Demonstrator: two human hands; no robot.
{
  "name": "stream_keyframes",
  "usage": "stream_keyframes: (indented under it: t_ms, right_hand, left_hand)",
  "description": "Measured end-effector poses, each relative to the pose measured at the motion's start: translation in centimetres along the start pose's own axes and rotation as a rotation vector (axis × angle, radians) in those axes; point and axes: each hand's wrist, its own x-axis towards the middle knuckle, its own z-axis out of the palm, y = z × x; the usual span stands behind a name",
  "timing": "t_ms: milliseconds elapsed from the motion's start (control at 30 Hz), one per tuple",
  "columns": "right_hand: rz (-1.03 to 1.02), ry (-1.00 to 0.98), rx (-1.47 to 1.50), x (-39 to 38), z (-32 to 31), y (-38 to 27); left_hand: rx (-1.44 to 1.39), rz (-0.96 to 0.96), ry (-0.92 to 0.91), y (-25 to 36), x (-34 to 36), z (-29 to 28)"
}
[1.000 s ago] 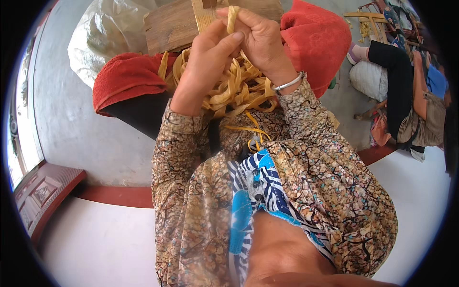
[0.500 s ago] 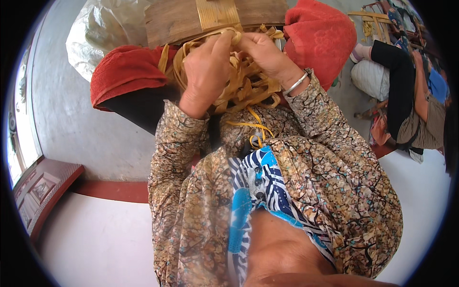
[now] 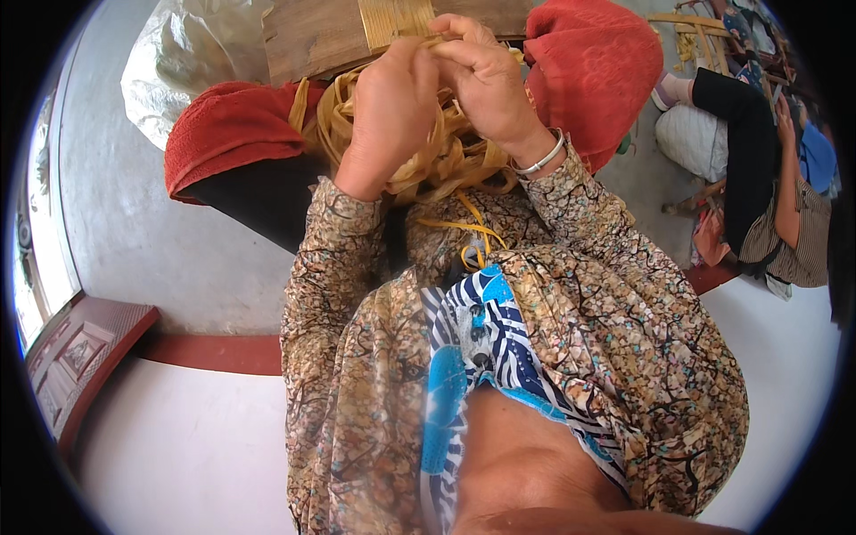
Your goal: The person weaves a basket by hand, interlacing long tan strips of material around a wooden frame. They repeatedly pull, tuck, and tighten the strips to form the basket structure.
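Both hands meet over my lap, just in front of a brown wooden board [image 3: 312,40]. My left hand [image 3: 390,120] is closed, its fingertips pressed together on the flat tan straw strips. My right hand [image 3: 490,85] touches it, thumb and fingers pinched on the strips, upper fingers bent above; a silver bangle circles its wrist. Exactly which strands are pinched is hidden by the fingers. A loose tangle of straw strips [image 3: 464,165] hangs below and between the hands onto my lap. A flat, pale yellow woven straw band [image 3: 397,20] lies across the board, just beyond my fingertips.
Red cloth covers my left knee [image 3: 227,134] and right knee [image 3: 593,80]. A whitish plastic sack [image 3: 192,67] stands at far left. A carved wooden panel [image 3: 85,357] is at lower left. On the right sits another person [image 3: 749,160] beside a white sack [image 3: 691,143] and a wooden frame [image 3: 700,31].
My left hand has shifted slightly right and turned. The right hand has risen, its fingers now bent above the pinch. Both hands are closer together; the view has shifted slightly.
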Motion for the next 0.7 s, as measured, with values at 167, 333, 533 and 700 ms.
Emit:
stream_keyframes:
  t_ms: [167,333,533,700]
  right_hand:
    - [-0.042,0.063,-0.033,1.5,-0.2,-0.3]
    - [0.352,0.024,0.496,1.2,-0.4,1.1]
    - [-0.174,-0.123,-0.291,3.3,-3.1,-2.1]
    - [-0.323,-0.588,-0.544,5.0,-3.4,-4.7]
  left_hand:
    - [-0.695,-0.376,-0.06,-0.3,-0.9,-0.3]
    - [-0.35,-0.229,-0.127,-1.0,-4.3,-2.1]
    - [0.482,0.324,0.081,-0.9,-2.5,-3.7]
    - [0.265,0.271,-0.105,-0.2,-0.9,-3.7]
